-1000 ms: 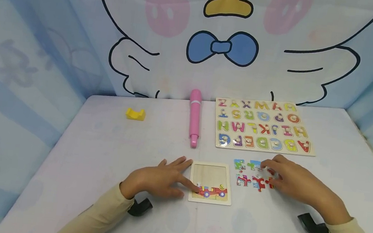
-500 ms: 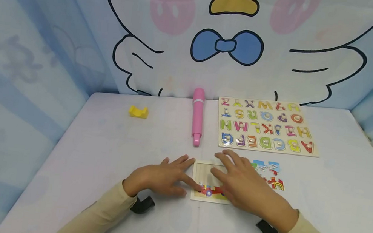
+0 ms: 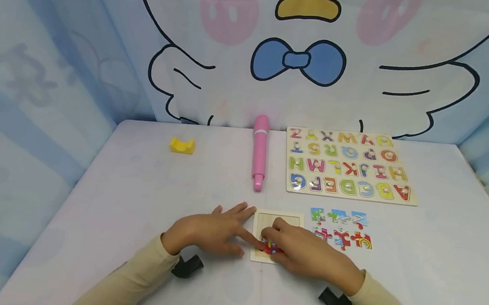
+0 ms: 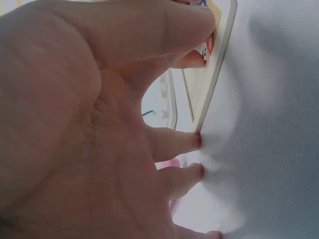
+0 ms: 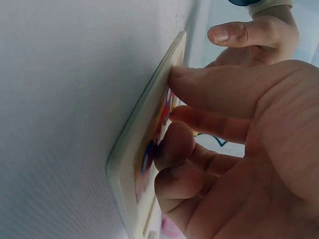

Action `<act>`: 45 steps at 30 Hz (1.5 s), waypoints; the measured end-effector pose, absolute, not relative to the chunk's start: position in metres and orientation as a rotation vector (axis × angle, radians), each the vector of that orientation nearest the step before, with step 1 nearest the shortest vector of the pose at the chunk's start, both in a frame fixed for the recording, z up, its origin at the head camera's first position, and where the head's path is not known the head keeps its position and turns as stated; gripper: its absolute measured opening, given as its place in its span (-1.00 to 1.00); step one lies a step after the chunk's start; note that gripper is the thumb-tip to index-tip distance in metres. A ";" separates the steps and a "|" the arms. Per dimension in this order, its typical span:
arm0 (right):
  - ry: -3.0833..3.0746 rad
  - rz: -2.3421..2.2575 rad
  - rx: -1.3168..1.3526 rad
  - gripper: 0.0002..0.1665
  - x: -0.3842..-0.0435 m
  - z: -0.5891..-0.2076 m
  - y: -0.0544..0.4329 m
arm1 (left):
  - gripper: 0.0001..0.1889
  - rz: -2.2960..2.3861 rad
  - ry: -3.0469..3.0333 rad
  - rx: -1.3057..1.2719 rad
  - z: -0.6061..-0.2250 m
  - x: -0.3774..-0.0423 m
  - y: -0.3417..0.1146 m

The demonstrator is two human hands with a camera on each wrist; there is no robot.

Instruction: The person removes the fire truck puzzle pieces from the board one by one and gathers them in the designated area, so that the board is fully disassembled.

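Observation:
A small square wooden puzzle board (image 3: 281, 214) lies on the table with red truck pieces (image 3: 270, 247) along its lower part. My left hand (image 3: 206, 233) rests beside it, fingers spread; one fingertip presses the truck's left end, others touch the table and the board's edge (image 4: 215, 82). My right hand (image 3: 305, 251) covers the board's right half. Its thumb (image 5: 209, 87) reaches down at the near rim, while curled fingers (image 5: 174, 144) meet the picture, gripping a puzzle piece (image 5: 163, 113) there. Several loose jigsaw pieces (image 3: 342, 239) lie in two rows to the right.
Behind the loose pieces lies an alphabet peg board (image 3: 352, 166). A pink pen-shaped stick (image 3: 260, 151) lies left of it, and a small yellow block (image 3: 182, 146) sits at the back left. A printed cloth backdrop (image 3: 294, 103) rises behind the table.
My right hand has come left from the loose pieces and down onto the puzzle board. The loose pieces are back in sight. My left hand keeps its place.

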State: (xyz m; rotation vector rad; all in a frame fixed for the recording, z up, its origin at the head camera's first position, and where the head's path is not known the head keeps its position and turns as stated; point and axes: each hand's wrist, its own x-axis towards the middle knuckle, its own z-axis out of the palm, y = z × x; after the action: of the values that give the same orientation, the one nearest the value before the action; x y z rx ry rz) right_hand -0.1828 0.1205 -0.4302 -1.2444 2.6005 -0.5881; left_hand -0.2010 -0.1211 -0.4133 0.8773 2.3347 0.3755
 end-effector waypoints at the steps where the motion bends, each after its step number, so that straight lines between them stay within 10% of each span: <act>1: 2.595 -0.600 -1.247 -0.64 -0.183 -0.431 0.120 | -0.62 0.381 2.330 0.879 -0.413 -0.202 -0.122; 45: 2.651 -0.659 -1.178 -0.58 -0.182 -0.436 0.118 | -0.69 0.491 2.257 0.915 -0.414 -0.208 -0.129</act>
State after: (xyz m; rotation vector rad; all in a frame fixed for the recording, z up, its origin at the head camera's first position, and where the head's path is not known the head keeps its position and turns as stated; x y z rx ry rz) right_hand -0.1817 0.1179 -0.4363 -1.1777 2.6509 -0.6593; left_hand -0.2077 -0.1287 -0.4140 0.9154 2.2569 0.4905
